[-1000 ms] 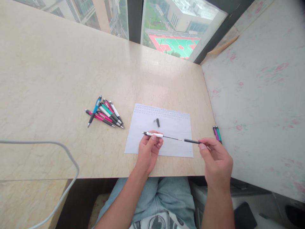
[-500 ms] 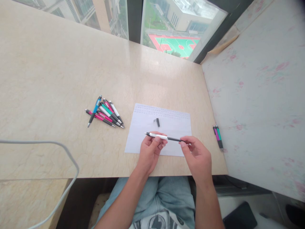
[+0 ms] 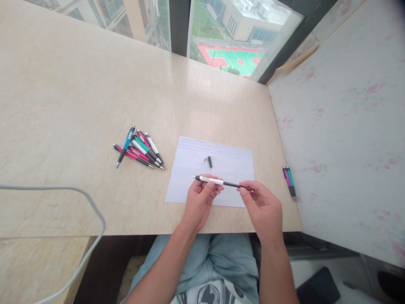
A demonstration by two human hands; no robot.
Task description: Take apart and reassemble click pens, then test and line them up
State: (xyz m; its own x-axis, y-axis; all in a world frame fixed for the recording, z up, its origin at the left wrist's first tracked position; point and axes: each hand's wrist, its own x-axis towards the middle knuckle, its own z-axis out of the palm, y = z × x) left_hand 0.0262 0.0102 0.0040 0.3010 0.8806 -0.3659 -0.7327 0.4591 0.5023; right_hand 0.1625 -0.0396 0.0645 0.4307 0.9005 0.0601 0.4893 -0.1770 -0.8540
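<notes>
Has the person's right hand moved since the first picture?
Yes: the right hand has moved left, away from the floral-patterned wall and toward the left hand.

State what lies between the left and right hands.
In the head view, a white-and-black ballpoint pen spans from left hand to right hand, over the sheet of paper.

It looks like a room at home, with floral wallpaper [image 3: 344,131] beside a marbled windowside desk [image 3: 79,97].

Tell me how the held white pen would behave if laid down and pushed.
The white pen might roll, as it looks slim and rounded. It seems stiff, running straight from the left hand to the right hand.
</notes>
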